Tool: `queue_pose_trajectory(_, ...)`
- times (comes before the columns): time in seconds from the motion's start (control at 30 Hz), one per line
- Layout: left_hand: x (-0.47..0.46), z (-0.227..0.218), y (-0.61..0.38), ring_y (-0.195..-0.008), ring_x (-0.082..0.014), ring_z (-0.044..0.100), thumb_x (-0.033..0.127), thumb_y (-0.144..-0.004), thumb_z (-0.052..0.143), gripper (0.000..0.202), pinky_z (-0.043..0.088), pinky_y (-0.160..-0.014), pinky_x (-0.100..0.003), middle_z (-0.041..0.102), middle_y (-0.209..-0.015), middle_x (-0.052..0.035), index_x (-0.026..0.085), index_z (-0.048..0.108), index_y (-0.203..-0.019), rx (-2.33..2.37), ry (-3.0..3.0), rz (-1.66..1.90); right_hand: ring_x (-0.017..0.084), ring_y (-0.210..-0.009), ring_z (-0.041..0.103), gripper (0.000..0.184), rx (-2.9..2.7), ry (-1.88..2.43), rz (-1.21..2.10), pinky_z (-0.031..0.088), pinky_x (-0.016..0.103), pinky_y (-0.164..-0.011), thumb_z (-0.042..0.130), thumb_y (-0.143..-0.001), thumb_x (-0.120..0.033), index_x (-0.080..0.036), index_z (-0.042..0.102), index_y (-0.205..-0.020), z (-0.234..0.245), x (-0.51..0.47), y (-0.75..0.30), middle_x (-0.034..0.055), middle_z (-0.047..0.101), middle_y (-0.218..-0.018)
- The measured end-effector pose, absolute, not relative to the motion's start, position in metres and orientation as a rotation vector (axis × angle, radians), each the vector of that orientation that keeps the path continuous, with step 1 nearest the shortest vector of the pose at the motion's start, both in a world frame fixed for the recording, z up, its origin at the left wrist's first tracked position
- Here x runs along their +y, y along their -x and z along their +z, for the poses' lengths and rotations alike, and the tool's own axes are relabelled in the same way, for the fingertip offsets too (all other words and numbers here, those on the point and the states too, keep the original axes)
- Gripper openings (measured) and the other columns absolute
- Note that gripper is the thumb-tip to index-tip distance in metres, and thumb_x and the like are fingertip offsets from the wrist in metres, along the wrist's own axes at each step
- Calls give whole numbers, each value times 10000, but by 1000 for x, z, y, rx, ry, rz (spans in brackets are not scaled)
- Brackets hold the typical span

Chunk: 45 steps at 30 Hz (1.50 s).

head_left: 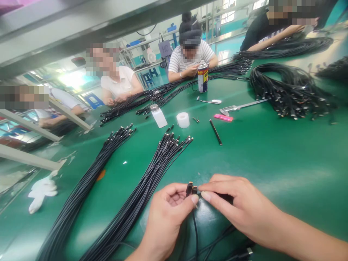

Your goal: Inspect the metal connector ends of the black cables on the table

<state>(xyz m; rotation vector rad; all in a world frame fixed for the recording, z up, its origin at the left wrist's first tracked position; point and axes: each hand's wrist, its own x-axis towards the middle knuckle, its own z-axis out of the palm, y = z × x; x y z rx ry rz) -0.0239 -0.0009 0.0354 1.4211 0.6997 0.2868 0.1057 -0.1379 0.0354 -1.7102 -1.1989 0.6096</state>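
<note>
Between the thumb and fingers of my left hand (171, 208) are the black cable connectors (189, 189), two side by side with their metal ends pointing up. A black cable (195, 232) hangs down below them. My right hand (239, 203) comes in from the right, its thumb and forefinger pinched just beside the connectors. Whether anything small is between those fingertips is hidden; a dark shape shows under the palm. To the left lies a bundle of black cables (141, 188), and farther left a second cable bundle (89, 181). More cable ends (246, 253) lie below my right hand.
On the green table (272, 156) stand a spray can (203, 78), a white bottle (159, 116) and a tape roll (183, 120). Beyond my hands lie a black pen (215, 132), a caliper (236, 107) and a pink case (223, 117). A white glove (43, 192) is left. Several co-workers sit opposite.
</note>
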Motion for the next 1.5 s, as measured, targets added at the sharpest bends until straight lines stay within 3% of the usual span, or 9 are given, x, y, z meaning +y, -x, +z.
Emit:
queue_pose_trajectory(0.27,-1,36,24,-720,-142,599,267,-732,809,215,490,-710,-243,703,-798,-54,122,730,-871,682,-1433,270,139,-758,616,277,-1206,1704,607,446,270,-687,513,-977,-206,-226,714,-789,35,-137,-107,-14,697,-821)
queue_pose_trajectory(0.47,-1,35,24,-701,-144,591,274,-729,810,225,486,-697,-253,698,-789,-54,125,737,-881,693,-1422,267,141,-764,615,239,-1161,1694,572,454,275,-691,535,-968,-204,-286,759,-965,32,-137,-109,-19,688,-830)
queue_pose_trajectory(0.77,-2,33,23,-710,-146,592,269,-701,831,258,483,-714,-260,706,-800,-62,127,746,-899,689,-1348,246,146,-848,610,256,-1217,1589,481,473,275,-756,493,-994,-229,-288,701,-1130,28,-137,-109,-1,674,-934)
queue_pose_trajectory(0.9,1,28,23,-759,-149,589,273,-727,820,250,467,-747,-264,701,-849,-62,137,737,-919,683,-1322,268,153,-809,597,268,-1283,1637,530,463,293,-734,442,-1011,-220,-256,708,-1007,29,-141,-111,7,649,-862)
queue_pose_trajectory(1.0,5,27,23,-732,-141,568,287,-758,798,227,452,-733,-265,664,-784,-40,138,723,-913,685,-1304,293,152,-768,588,290,-1317,1715,573,453,300,-707,425,-1014,-220,-239,690,-897,29,-141,-113,0,638,-810)
queue_pose_trajectory(1.17,8,29,21,-719,-150,543,355,-854,699,232,444,-706,-289,626,-763,-50,123,700,-865,673,-1317,303,154,-870,622,178,-1208,1739,475,482,294,-786,478,-987,-238,-248,620,-1094,25,-138,-111,-3,677,-959)
queue_pose_trajectory(1.3,6,30,20,-738,-157,549,383,-882,655,260,445,-697,-291,622,-789,-56,126,687,-852,673,-1310,291,140,-772,620,136,-1167,1731,520,491,281,-708,447,-999,-254,-237,581,-1020,24,-136,-110,-18,667,-883)
queue_pose_trajectory(1.37,5,30,20,-751,-160,556,381,-882,653,263,453,-710,-295,625,-806,-61,121,684,-857,666,-1298,279,144,-836,634,191,-1212,1717,493,500,279,-744,429,-1006,-241,-255,616,-1041,22,-137,-111,-13,678,-932)
queue_pose_trajectory(1.5,6,34,21,-783,-189,616,378,-913,609,268,487,-792,-351,648,-817,-80,113,652,-901,658,-1164,186,178,-1046,634,312,-1233,1730,424,507,309,-875,435,-1002,-244,-291,594,-1266,19,-137,-112,22,690,-1118)
